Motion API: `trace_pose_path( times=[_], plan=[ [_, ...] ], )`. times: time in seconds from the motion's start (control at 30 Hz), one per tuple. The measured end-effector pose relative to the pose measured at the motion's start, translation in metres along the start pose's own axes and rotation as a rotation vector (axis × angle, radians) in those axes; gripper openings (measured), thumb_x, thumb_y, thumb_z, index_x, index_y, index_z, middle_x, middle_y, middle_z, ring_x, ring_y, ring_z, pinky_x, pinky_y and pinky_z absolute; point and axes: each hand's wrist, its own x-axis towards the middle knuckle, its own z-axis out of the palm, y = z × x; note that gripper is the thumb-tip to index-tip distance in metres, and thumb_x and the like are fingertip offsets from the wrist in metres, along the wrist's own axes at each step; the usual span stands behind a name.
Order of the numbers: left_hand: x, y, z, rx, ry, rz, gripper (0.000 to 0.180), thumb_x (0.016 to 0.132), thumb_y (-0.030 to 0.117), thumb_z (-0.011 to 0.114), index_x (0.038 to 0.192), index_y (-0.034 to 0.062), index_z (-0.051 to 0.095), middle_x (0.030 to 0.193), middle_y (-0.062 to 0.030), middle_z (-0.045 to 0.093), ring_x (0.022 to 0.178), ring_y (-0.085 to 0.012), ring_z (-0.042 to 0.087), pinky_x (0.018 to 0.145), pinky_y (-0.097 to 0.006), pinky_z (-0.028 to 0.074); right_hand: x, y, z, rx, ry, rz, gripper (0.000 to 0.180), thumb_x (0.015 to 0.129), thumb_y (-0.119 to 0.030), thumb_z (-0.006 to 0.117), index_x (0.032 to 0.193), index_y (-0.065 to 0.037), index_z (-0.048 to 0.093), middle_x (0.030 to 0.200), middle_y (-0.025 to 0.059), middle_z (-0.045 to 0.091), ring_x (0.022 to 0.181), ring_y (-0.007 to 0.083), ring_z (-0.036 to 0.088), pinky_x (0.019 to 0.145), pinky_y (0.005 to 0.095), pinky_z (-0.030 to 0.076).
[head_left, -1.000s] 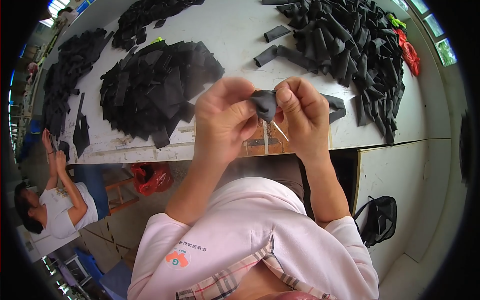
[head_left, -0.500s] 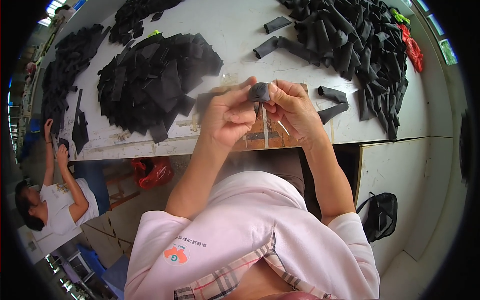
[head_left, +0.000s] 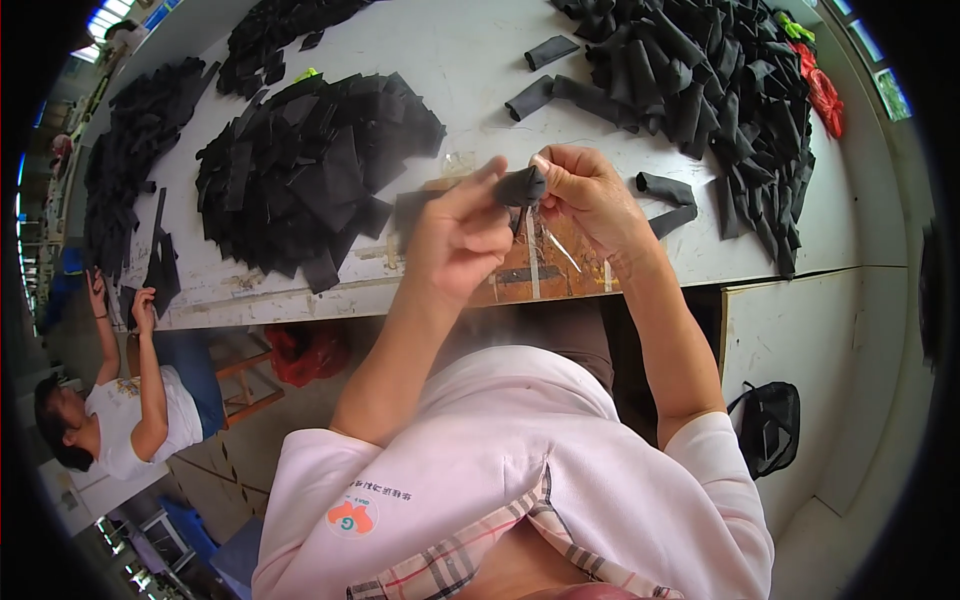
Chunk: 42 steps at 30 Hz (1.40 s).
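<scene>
The right hand [head_left: 592,200] pinches the cloth [head_left: 518,188] at its right end. The left hand [head_left: 460,238] is at the cloth's left end, grip undeterminable. A pile [head_left: 300,185] lies left of the cloth.

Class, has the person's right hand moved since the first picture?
Yes: the right hand has moved leftward, judged against the bent black strip on the white table.

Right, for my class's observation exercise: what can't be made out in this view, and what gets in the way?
All in the head view:
- Black fabric piece in hand: its inside, hidden by its own cloth.
- Left hand: its grip, partly blurred and hidden by that piece.
- Thin pale stick: its upper end, lost at the right hand.
- Co-worker: whatever they handle, too small.
- Upper-left black pile: far side, cut off by the top edge.
</scene>
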Motion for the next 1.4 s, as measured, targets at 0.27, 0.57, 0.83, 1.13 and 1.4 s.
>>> trace_pose_path(
  times=[0.27,0.57,0.83,1.13,1.4],
  plan=[
    [0.0,-0.01,-0.017,-0.158,-0.009,-0.063,0.022,0.084,0.004,0.048,0.105,-0.0042,0.047,0.084,-0.0106,0.056,0.036,-0.0045,0.033,0.034,-0.016,0.034,0.0,0.009,0.001,0.118,-0.064,0.102,0.028,0.086,-0.026,0.053,0.072,-0.001,0.053,0.061,-0.0021,0.042,0.055,0.007,0.039,0.05,0.0216,0.035],
    [-0.006,-0.017,0.016,1.536,-0.005,0.867,0.024,0.08,0.01,0.06,0.102,0.0039,0.056,0.074,-0.0082,0.056,0.061,-0.0107,0.054,0.058,-0.022,0.046,-0.01,0.014,-0.007,-0.06,0.002,-0.011,0.029,0.087,-0.028,0.051,0.075,-0.002,0.054,0.064,-0.0014,0.046,0.058,0.0064,0.04,0.053,0.0211,0.037],
    [0.0,-0.014,0.015,1.544,-0.12,0.981,0.018,0.068,-0.007,0.061,0.084,0.0017,0.06,0.083,-0.0092,0.06,0.07,-0.0176,0.057,0.064,-0.026,0.046,-0.028,-0.019,0.002,-0.741,0.025,-0.675,0.037,0.08,-0.039,0.054,0.09,-0.003,0.055,0.071,0.0058,0.051,0.064,0.0175,0.051,0.056,0.0289,0.042],
    [-0.005,-0.013,0.006,1.128,-0.027,0.84,0.013,0.082,0.011,0.058,0.082,-0.0018,0.057,0.083,-0.0052,0.059,0.075,-0.0084,0.052,0.072,-0.021,0.042,-0.021,-0.011,0.008,-1.363,0.127,-0.708,0.016,0.071,-0.017,0.065,0.071,-0.006,0.053,0.064,0.0044,0.048,0.06,0.0213,0.051,0.048,0.0338,0.04],
    [0.001,-0.021,0.003,1.194,-0.026,0.78,0.005,0.085,0.005,0.053,0.083,-0.0005,0.054,0.076,-0.0016,0.056,0.067,-0.0056,0.05,0.06,-0.019,0.043,-0.017,0.022,0.005,-1.13,0.226,-0.696,0.017,0.072,-0.014,0.064,0.067,-0.006,0.05,0.058,0.005,0.043,0.055,0.0225,0.048,0.047,0.0341,0.038]
  ],
)
